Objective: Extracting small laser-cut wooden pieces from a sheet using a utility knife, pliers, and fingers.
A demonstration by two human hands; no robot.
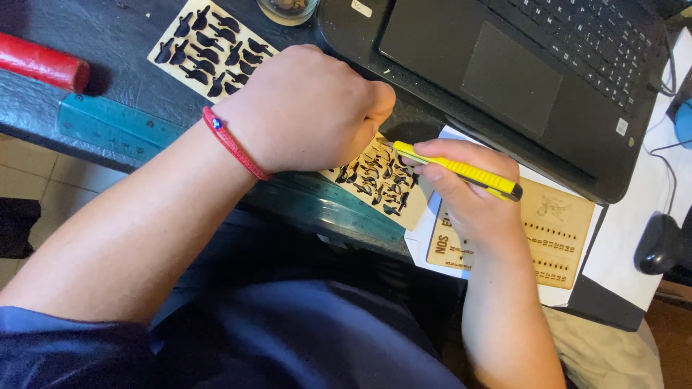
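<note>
Nearest, right hand (472, 198) is gripping a yellow utility knife (458, 170), fingers closed round it, tip lying on a thin wooden cutout sheet (378, 184) at the bench (108, 68) edge. Left hand (306, 108) is pressing that sheet in a fist; fingers hidden. Tan engraved card (559, 230) is resting beside. Farther: second cutout sheet (209, 47), laptop (504, 65), glass jar (288, 9), cut off, contents unclear.

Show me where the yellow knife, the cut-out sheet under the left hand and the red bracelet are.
yellow knife (461, 170): head view, middle of its handle.
cut-out sheet (378, 184): head view, part showing beside the fist.
red bracelet (232, 143): head view, band across the wrist.
</note>
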